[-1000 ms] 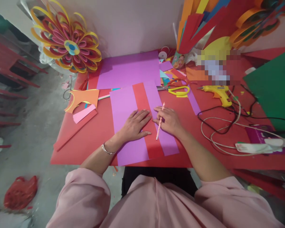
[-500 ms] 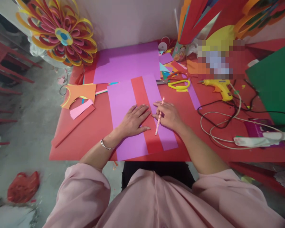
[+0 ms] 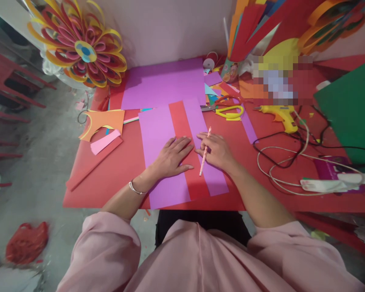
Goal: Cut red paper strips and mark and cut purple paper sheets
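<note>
My left hand (image 3: 170,157) lies flat, fingers stretched out, on a wide purple paper sheet (image 3: 158,138) and the red strip (image 3: 182,121) beside it. A narrower purple strip (image 3: 197,121) lies to the right of the red one. Resting on that strip, my right hand (image 3: 216,151) holds a pink pencil (image 3: 205,149) between its fingers, tip pointing toward me. Everything sits on a red table (image 3: 109,178).
A large purple sheet (image 3: 164,83) lies farther back. Yellow and orange scissors (image 3: 228,108), a yellow glue gun (image 3: 278,115) and tangled cords (image 3: 286,162) are to the right. Orange and pink scraps (image 3: 103,125) lie left. A paper flower (image 3: 82,48) and green card (image 3: 349,105) flank the table.
The view shifted slightly up and then down. Both hands have stayed in the same spots on the papers, the pencil still held.
</note>
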Available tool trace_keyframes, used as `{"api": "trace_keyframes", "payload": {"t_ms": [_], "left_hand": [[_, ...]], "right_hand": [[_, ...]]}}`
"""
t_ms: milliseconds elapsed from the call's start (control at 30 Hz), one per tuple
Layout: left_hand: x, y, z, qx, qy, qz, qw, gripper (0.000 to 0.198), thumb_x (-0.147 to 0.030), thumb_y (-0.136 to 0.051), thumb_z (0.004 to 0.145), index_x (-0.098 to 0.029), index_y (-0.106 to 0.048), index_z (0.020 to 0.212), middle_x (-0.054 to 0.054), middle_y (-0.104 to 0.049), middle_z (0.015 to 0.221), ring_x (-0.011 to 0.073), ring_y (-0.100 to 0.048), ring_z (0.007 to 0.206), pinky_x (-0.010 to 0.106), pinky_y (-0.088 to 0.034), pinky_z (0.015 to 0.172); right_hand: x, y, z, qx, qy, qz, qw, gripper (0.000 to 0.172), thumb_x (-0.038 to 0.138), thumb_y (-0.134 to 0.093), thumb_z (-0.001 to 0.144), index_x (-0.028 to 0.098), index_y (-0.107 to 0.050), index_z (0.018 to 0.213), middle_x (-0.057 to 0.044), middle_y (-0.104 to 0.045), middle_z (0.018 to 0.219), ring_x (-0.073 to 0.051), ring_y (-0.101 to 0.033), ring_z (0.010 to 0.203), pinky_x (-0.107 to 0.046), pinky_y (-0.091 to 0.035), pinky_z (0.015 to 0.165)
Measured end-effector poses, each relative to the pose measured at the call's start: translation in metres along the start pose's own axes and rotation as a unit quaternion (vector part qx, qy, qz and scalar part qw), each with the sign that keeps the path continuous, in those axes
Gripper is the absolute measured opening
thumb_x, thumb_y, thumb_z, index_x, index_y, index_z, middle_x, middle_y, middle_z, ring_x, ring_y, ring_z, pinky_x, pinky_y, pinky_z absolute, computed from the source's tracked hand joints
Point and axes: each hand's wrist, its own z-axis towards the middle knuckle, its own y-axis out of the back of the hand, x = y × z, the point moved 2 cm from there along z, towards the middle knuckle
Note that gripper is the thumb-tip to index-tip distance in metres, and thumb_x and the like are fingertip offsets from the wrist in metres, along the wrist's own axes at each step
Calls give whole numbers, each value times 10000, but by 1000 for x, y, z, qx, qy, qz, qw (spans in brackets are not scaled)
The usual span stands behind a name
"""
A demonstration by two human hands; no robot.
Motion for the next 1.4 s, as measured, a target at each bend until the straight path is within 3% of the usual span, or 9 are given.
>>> {"api": "trace_keyframes", "payload": {"t_ms": [200,733,1400], "left_hand": [[0,-1,-1,-22,-11,9,1000,861,-780,-479,1013,-159,-522,1608,217,-508,1667,387,-467,1566,620,-337,1294],[0,2,1,20,12,-6,1000,878,-807,-447,1007,-189,-508,1628,206,-475,1695,377,-417,1601,606,-277,1322],[5,2,3,29,35,-66,997,952,-893,-430,950,-210,-528,1607,186,-455,1711,412,-378,1611,612,-194,1340]], "right_hand": [[2,1,1,2,11,0,1000,222,247,-828,866,248,-624,778,-96,-791,1325,-318,-730,1283,-548,-569,1064],[3,3,2,14,-7,-1,1000,230,244,-841,848,250,-620,785,-85,-783,1339,-324,-712,1302,-544,-545,1103],[2,3,3,56,-34,0,998,165,368,-786,937,252,-679,987,-78,-728,1401,-334,-629,1398,-598,-490,1193]]}}
